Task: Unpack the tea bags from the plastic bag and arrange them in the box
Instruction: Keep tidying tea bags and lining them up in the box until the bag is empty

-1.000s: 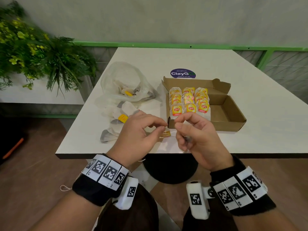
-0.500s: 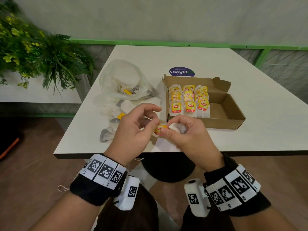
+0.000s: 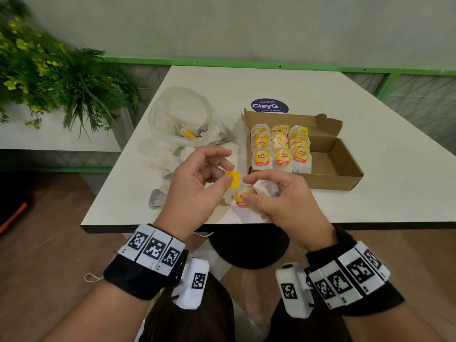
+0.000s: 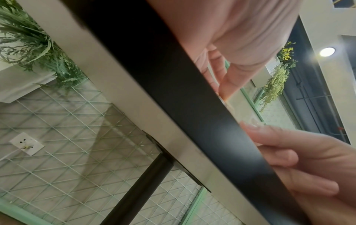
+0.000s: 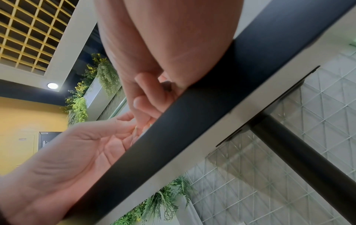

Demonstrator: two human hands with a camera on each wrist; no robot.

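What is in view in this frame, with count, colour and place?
table: one, white top with dark edge, centre
box: one, brown cardboard, open, on the table at right
tea bags in box: three rows, white with yellow tags, filling its left part
plastic bag: one, clear, left of the box, a few tea bags inside
loose tea bags: several, white, near the plastic bag
sticker: one, purple, behind the box
plants: green with yellow flowers, far left
left hand: pinches a yellow tag
right hand: holds a white tea bag and a second tag
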